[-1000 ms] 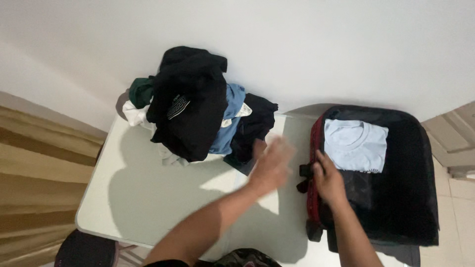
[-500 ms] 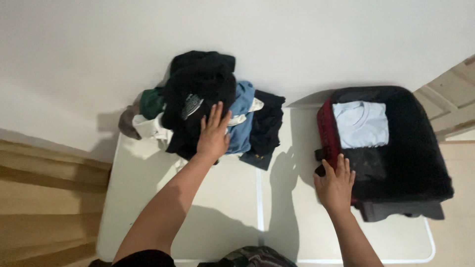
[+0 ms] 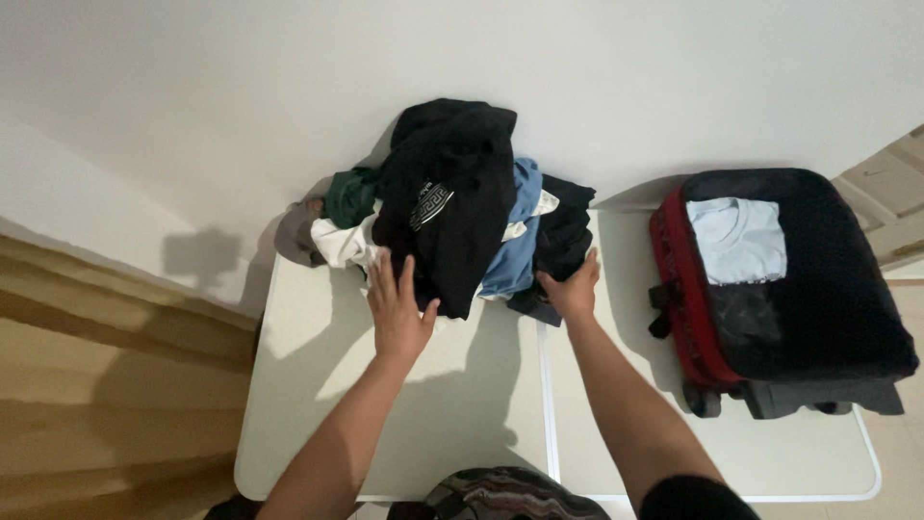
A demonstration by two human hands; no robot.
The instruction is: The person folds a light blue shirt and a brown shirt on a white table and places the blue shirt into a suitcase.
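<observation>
A heap of clothes (image 3: 452, 212) lies at the back of a white table (image 3: 462, 404), against the wall. A black garment with a pale print (image 3: 448, 193) tops it, over a blue one (image 3: 515, 241), a white one (image 3: 337, 241), a green one (image 3: 348, 195) and dark ones (image 3: 563, 231). My left hand (image 3: 397, 308) rests with fingers spread at the heap's front left edge, touching the black garment. At the heap's right front my right hand (image 3: 575, 284) presses the dark cloth. Neither hand lifts anything.
An open red-and-black suitcase (image 3: 799, 318) lies on the table's right part, with a folded pale blue shirt (image 3: 739, 241) inside at its back. A wooden door (image 3: 890, 193) shows at far right. Brown flooring (image 3: 96, 385) runs along the left.
My right hand has left the suitcase's edge and moved left to the heap's right side. My left hand slid down from the heap's top to its front edge. The view shifted left.
</observation>
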